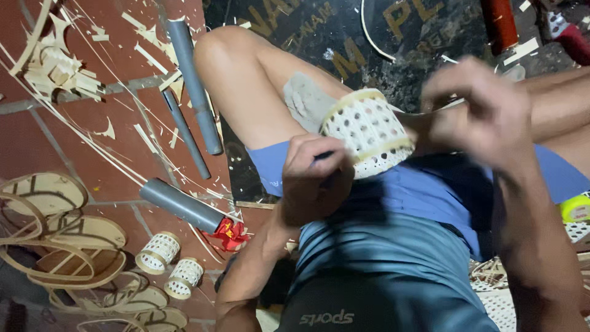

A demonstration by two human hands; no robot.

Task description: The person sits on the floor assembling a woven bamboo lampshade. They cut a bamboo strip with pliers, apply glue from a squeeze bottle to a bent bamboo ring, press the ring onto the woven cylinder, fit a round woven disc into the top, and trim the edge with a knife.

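The person is sitting on the floor, knees up, holding a small woven basket over the lap, near the middle of the view. The left hand is gripping it from below at 7 o'clock, fingers curled tight against its lower rim. The right hand is sitting at 3 o'clock of the basket, blurred; I cannot tell whether it is pinching anything. A grey cloth is lying on the thigh at 10 o'clock. Grey pipes are lying on the red tiles, two more small baskets are standing at 7 o'clock, and bamboo hoops are piling up far left
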